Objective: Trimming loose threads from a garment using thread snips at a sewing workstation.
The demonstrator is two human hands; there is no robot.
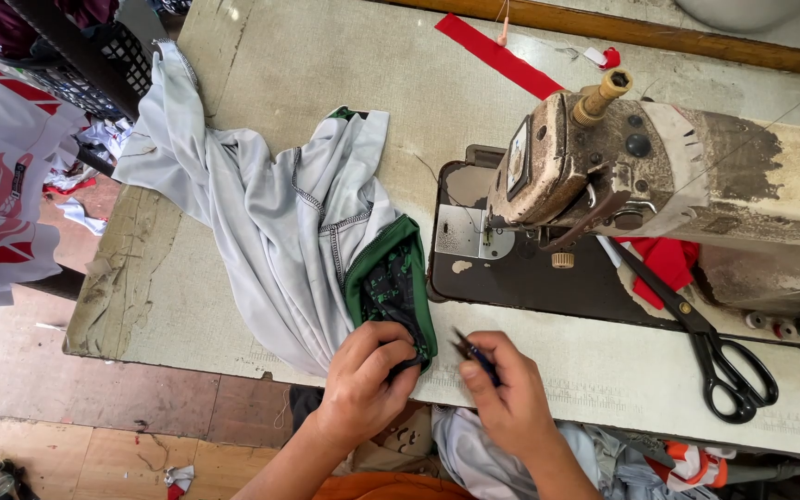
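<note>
A light grey garment point(275, 218) with a green and dark patterned trim point(391, 278) lies crumpled on the sewing table point(326, 83). My left hand point(368, 375) pinches the lower end of the green trim at the table's front edge. My right hand point(506, 393) is closed around a small dark thread snipper point(472, 352), its tip pointing toward the trim. Both hands sit just in front of the worn sewing machine point(659, 176).
Black scissors point(719, 356) lie on the table to the right beside red fabric point(664, 259). A red fabric strip point(497, 56) lies at the back. More cloth is piled below the table edge, and white and red garments hang at far left.
</note>
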